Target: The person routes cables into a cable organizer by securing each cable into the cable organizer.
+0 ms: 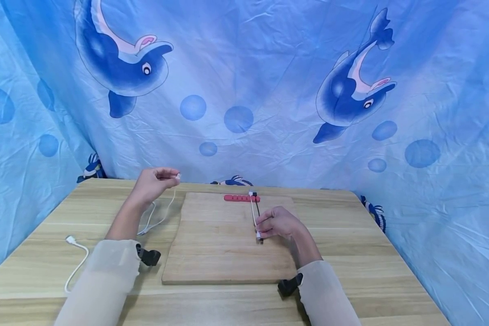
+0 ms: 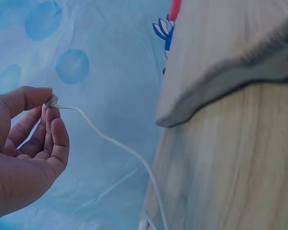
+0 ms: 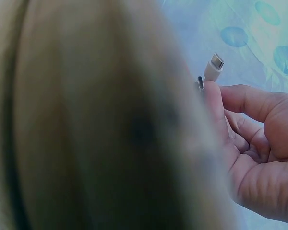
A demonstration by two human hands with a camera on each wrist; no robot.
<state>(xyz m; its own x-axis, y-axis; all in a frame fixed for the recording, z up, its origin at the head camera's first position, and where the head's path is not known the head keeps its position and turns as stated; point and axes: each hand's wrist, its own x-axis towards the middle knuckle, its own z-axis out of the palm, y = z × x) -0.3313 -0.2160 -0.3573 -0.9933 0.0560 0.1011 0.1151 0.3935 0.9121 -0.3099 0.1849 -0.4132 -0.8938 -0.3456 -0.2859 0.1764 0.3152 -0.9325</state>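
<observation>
Two slim, plastic-sheathed cables, one white cable point(image 1: 253, 213) and one black cable point(image 1: 257, 206), appear pinched together by the right hand point(image 1: 281, 222), their metal-tipped plugs point(image 3: 213, 71) jutting just past its fingers. Light, limp lengths can be expected, best taken by the stiff plugs, since smooth sheathing may slip. Farther off, a small white plug point(image 2: 52, 100) is pinched by the left hand point(image 1: 155, 184), its soft white cord point(image 2: 113, 140) trailing below those fingers. Beyond the right fingers, a red oblong holder point(image 1: 239, 198) is seen on a pale wooden board point(image 1: 220, 253).
</observation>
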